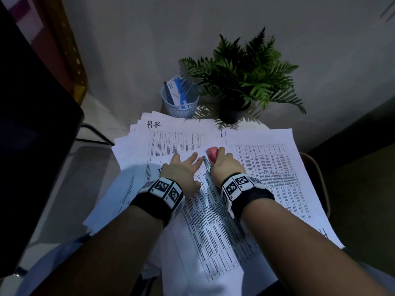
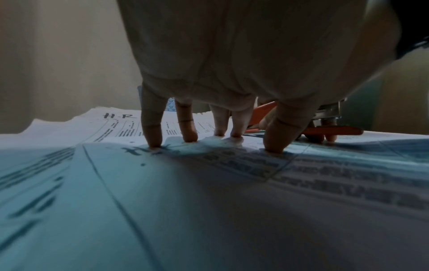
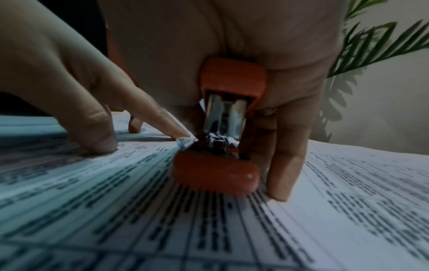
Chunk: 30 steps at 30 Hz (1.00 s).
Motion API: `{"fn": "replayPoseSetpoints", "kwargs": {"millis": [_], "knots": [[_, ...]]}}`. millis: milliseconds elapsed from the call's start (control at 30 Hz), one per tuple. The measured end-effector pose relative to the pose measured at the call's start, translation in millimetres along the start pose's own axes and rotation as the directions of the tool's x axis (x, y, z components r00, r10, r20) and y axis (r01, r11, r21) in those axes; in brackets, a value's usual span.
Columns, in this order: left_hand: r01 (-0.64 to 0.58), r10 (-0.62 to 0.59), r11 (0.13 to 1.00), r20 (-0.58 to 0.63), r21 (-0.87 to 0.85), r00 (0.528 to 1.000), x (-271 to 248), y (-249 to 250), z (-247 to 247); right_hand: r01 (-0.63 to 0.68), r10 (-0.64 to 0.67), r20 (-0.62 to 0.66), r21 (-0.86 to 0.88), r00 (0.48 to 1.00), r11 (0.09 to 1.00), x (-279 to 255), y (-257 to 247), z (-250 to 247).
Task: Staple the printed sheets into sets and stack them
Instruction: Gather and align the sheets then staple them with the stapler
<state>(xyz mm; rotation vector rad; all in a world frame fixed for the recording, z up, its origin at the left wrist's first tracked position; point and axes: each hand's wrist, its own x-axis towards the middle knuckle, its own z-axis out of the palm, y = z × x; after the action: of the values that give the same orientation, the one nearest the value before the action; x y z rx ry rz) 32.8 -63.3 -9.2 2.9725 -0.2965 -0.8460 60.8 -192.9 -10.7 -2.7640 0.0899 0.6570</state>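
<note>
— What does the head view show?

— My right hand (image 1: 224, 165) wraps around the red stapler (image 1: 212, 153), set on the top corner of the printed sheets (image 1: 213, 221) in front of me. My left hand (image 1: 181, 169) lies flat beside it, fingers spread on the paper. More sheets fan out left and right; a basket (image 1: 180, 101) and a potted plant (image 1: 239, 82) stand behind.

— And the left wrist?

— Straight fingertips (image 2: 152, 135) press the sheets; the stapler (image 2: 334, 131) is just beyond my thumb.

— The right wrist?

— The stapler (image 3: 223, 146) sits under my palm, its mouth over the paper corner (image 3: 185, 142). Whether it has closed fully, I cannot tell.
</note>
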Motion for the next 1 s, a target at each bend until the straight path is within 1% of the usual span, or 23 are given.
{"fn": "replayPoseSetpoints", "kwargs": {"millis": [167,267,467,767,1000], "knots": [[-0.006,0.006,1.000,0.021,0.001,1.000,0.8,-0.7,-1.6,0.012,-0.013,-0.042,-0.031,0.999,0.999,-0.6,0.0,2.8],[-0.009,0.009,1.000,0.026,0.012,1.000,1.0,0.0,-2.3,0.009,-0.010,-0.046,-0.025,0.999,1.000,-0.9,-1.1,2.2],[-0.002,0.000,0.999,0.044,0.048,0.999,2.3,1.3,-1.7,0.041,-0.040,-0.030,0.017,0.999,0.999,6.7,4.5,-0.1],[0.013,-0.014,1.000,0.049,0.022,0.999,2.6,2.5,-3.8,0.081,-0.081,-0.021,-0.002,0.996,0.997,10.0,11.8,-4.0],[0.020,-0.022,1.000,0.058,0.023,0.998,3.8,4.2,-4.3,0.065,-0.065,-0.021,0.027,0.998,0.997,12.5,15.4,-4.0]]}}
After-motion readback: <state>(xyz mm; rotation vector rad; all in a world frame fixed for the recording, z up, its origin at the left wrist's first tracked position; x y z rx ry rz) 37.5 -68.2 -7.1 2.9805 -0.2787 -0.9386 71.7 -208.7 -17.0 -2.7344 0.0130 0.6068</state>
